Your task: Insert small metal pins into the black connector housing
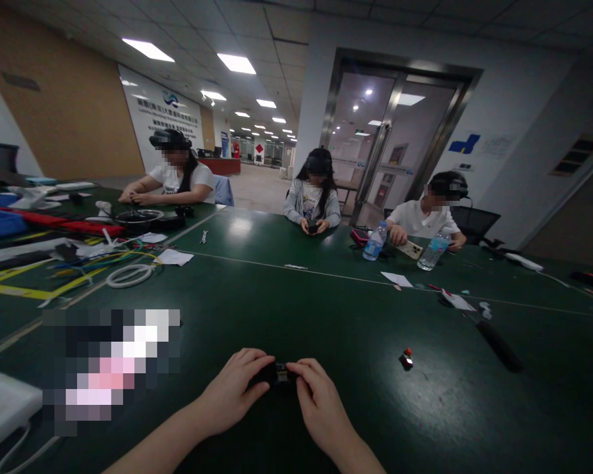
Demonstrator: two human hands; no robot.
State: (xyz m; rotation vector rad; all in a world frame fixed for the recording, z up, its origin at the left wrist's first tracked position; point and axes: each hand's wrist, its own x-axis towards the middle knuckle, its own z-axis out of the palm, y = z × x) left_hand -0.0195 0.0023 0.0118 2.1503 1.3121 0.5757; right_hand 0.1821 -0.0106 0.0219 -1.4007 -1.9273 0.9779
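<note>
Between my two hands is a small black device (pixel 281 375) with a lighter patch in its middle; its exact kind I cannot make out. My left hand (pixel 237 385) grips its left end, thumb below and fingers above. At its right end, the thumb and fingers of my right hand (pixel 316 398) pinch it. Both hands are low over the dark green table (pixel 346 316), near the front. To the right of them, apart, lies a small red-topped piece (pixel 406 359) with a bright white spot.
Cables, including a coiled white one (pixel 128 275), clutter the left side. A white box (pixel 4 401) stands front left, beside a blurred-out patch. Across the table sit three people in headsets. Two water bottles (pixel 375 242), papers and a dark strip (pixel 498 345) lie right.
</note>
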